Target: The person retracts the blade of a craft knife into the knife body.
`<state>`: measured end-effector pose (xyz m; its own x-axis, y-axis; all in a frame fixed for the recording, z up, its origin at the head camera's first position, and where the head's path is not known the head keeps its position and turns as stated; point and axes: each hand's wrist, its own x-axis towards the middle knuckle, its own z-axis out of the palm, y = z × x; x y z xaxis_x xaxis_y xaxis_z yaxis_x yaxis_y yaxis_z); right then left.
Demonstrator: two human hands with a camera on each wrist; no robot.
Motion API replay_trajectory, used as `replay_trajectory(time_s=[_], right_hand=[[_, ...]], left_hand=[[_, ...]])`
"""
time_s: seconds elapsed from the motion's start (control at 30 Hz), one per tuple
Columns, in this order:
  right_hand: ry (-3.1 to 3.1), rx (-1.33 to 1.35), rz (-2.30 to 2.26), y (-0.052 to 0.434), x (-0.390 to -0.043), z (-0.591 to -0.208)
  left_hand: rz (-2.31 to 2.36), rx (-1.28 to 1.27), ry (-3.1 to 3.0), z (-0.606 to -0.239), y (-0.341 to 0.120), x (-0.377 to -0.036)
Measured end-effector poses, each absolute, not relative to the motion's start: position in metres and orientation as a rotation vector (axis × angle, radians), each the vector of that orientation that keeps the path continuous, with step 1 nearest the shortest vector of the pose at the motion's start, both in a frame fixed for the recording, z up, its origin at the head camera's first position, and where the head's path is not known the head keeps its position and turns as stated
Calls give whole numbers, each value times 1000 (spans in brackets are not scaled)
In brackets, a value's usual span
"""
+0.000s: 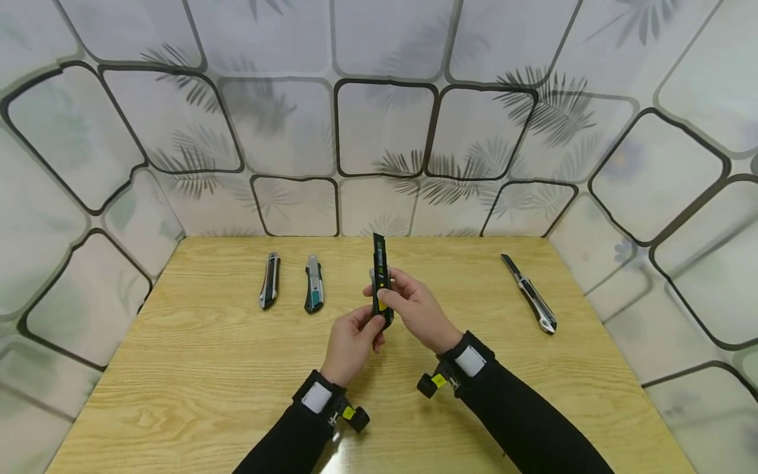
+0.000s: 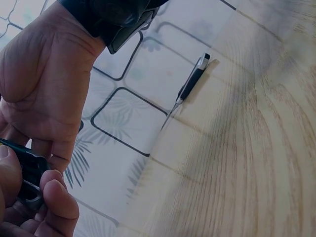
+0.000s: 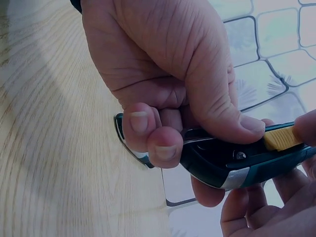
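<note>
Both hands hold a black utility knife point(image 1: 381, 263) upright above the middle of the table. A long dark upper part with pale lettering and a slanted tip points away from me. My left hand point(image 1: 351, 339) pinches the lower end of the handle between thumb and fingers. The right hand point(image 1: 425, 316) grips it higher up, its thumb on the yellow slider point(image 3: 281, 139). In the right wrist view, the left thumb point(image 3: 242, 123) lies along the handle just beside the slider. Only the handle's lower end point(image 2: 32, 173) shows in the left wrist view, among fingers.
Two utility knives, one black and grey point(image 1: 270, 281) and one with a teal patch point(image 1: 314, 284), lie at the back left of the wooden table point(image 1: 195, 368). Another knife point(image 1: 530, 296), blade out, lies at the back right. Patterned curtain-like walls point(image 1: 379, 131) stand behind and beside.
</note>
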<state>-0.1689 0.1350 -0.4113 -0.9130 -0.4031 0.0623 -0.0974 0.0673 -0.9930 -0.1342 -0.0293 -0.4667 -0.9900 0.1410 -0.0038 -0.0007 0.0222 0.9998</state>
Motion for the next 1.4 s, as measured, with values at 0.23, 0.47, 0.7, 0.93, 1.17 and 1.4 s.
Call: replay_trajectory(time_s=[0.23, 0.47, 0.7, 0.93, 1.17, 1.4], right_hand=[[2112, -536, -1915, 135, -167, -415], [2078, -549, -1911, 133, -164, -422], [2099, -576, -1891, 133, -165, -422], [2116, -530, -1868, 134, -164, -423], [2186, -383, -1844, 138, -165, -430], [2234, -217, -1857, 138, -168, -435]], left_hand=[[2127, 135, 2194, -463, -31, -136], [2143, 124, 2201, -461, -33, -137], [2140, 128, 2201, -456, -36, -138], [2113, 119, 2200, -455, -38, -140], [2045, 102, 2236, -463, -39, -143], [1907, 65, 2532, -465, -35, -138]])
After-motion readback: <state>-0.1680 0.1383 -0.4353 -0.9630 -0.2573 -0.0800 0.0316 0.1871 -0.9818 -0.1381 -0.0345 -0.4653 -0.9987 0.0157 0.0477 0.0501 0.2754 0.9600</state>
